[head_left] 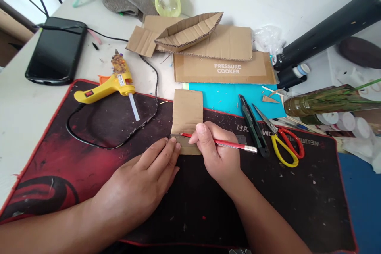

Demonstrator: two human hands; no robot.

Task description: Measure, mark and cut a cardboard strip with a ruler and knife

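A small rectangular piece of cardboard [187, 107] lies on the dark mat. My right hand [218, 154] pinches a red pencil [229, 144], its tip touching the cardboard near the left edge. Across the lower part of the cardboard lies what looks like a clear ruler [241, 139], its end showing to the right under the pencil. My left hand [139, 178] rests with fingers stretched out, fingertips pressing on the lower left corner of the cardboard and the ruler's end. Part of the ruler is hidden by my right hand.
A yellow hot glue gun [110, 87] with its cord lies left, near a black phone [56, 51]. A utility knife [253, 125] and scissors [281, 139] lie right. Behind are cardboard pieces [235, 41], a boat-shaped cardboard form [190, 33] and a blue sheet [220, 95].
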